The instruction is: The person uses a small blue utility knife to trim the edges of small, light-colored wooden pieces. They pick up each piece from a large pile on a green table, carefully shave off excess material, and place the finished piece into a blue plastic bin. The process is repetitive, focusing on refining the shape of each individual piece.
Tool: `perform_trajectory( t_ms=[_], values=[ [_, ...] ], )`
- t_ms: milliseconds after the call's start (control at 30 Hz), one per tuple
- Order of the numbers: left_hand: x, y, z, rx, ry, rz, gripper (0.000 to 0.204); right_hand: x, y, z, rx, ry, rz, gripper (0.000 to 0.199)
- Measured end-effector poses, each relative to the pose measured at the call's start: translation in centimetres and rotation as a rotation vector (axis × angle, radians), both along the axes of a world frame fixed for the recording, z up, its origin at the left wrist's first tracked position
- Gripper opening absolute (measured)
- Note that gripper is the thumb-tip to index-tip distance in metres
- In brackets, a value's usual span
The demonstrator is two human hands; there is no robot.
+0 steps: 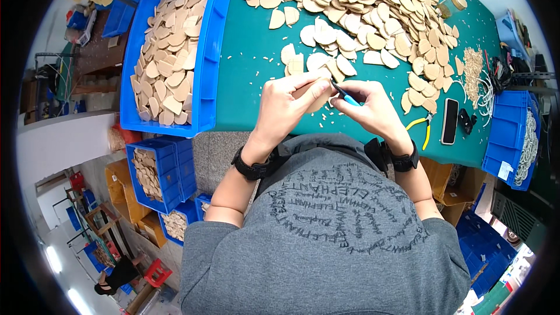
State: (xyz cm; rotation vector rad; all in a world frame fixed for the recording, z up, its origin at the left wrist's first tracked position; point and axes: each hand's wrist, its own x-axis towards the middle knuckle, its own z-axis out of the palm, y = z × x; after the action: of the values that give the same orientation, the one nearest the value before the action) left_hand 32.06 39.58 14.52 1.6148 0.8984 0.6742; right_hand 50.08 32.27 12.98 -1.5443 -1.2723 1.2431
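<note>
My left hand grips a flat pale wooden piece just above the green table, at its near edge. My right hand holds a small tool with a blue handle, its tip against that wooden piece. Both hands meet at the middle of the view, and each wrist wears a black watch. A big heap of similar half-round wooden pieces lies beyond the hands, with a small cluster right behind them.
A long blue tray of wooden pieces lies to the left on the table. Yellow-handled pliers, a black phone, a jar and a pile of thin sticks sit at right. Blue bins stand right and below left.
</note>
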Motion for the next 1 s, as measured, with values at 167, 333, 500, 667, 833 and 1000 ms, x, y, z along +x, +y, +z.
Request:
perform_trajectory(
  t_ms=[167,333,500,667,833,1000],
  values=[
    [0.0,0.0,0.2,0.053,0.026,0.004,0.025,-0.1,0.1,-0.2,0.033,-0.016,-0.012,0.024],
    [0.0,0.0,0.2,0.125,0.077,-0.005,0.026,-0.1,0.2,-0.7,0.050,-0.006,-0.024,0.023],
    [-0.2,0.4,-0.3,0.201,0.149,-0.035,0.026,-0.4,0.2,-1.4,0.051,-0.017,-0.042,0.020],
    [-0.5,0.9,-1.2,0.070,0.104,-0.024,0.025,-0.6,0.4,-2.0,0.006,-0.007,-0.048,0.018],
    [-1.4,2.1,-2.7,-0.151,-0.053,0.087,0.020,-0.2,0.5,-2.0,0.024,0.025,-0.164,0.015],
    [-4.5,3.7,-3.1,-0.245,-0.121,0.256,0.021,0.6,0.2,-3.2,-0.036,0.057,-0.208,0.013]
  ],
)
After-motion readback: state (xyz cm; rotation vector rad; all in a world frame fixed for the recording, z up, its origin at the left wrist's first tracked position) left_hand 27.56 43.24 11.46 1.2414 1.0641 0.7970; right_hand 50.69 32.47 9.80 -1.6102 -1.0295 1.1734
